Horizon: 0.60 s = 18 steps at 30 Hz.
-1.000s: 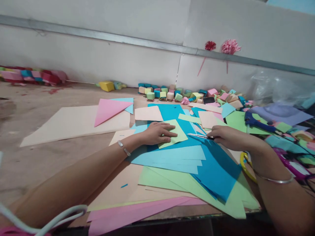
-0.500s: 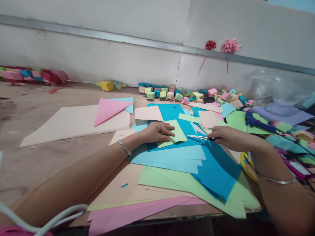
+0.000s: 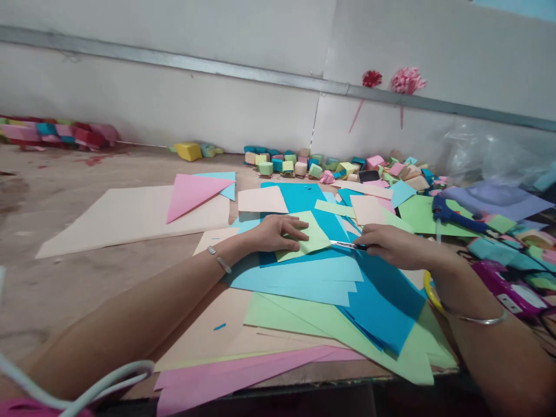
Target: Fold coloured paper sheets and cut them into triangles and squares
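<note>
With fingers spread, my left hand (image 3: 280,233) lies flat on a light green piece of paper (image 3: 310,234), which looks folded. My right hand (image 3: 386,243) is closed around the dark handle of a slim knife (image 3: 343,244). The silver blade points left, and its tip meets the right corner of the green paper; whether it is inside the fold I cannot tell. Beneath are dark blue sheets (image 3: 386,301) and light blue sheets (image 3: 299,278). A peach piece of paper (image 3: 263,200) is just beyond my left hand.
Pink paper (image 3: 195,194) rests on a large cream sheet (image 3: 130,220) at left. Small folded paper cubes (image 3: 299,168) line the wall. A blue glue gun (image 3: 460,215), yellow-handled item (image 3: 430,289) and purple device (image 3: 506,289) are at right. Green and pink sheets (image 3: 243,376) reach the front edge.
My right hand has moved slightly left with the knife, bringing the blade tip to the green paper's corner. My left hand stays in place.
</note>
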Motion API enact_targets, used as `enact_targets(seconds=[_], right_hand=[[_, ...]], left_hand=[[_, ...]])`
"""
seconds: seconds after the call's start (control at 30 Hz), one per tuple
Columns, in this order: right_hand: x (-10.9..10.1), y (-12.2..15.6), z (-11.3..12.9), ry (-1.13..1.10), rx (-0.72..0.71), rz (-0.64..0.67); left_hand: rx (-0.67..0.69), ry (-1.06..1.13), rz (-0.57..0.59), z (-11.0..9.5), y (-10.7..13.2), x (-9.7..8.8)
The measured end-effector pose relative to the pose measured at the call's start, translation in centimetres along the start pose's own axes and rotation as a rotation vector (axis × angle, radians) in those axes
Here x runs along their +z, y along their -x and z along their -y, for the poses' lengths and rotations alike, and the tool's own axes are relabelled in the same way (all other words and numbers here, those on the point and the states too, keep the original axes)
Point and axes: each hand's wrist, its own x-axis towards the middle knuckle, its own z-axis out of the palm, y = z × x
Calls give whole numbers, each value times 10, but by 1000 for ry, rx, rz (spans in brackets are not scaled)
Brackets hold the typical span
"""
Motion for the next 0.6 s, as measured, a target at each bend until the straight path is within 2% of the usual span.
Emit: enact_targets(seconds=[0.17,0.33,0.6], right_hand=[[4,-7,16,-15,-32,-58],[14,-15,35,-8,-53,-88],[25,-25,54,22,-59,-132]], left_hand=[[22,-134,28,-5,2,-1],[-28,-278,38,-3,-1,3],[-54,-365,77,-9,0,4]])
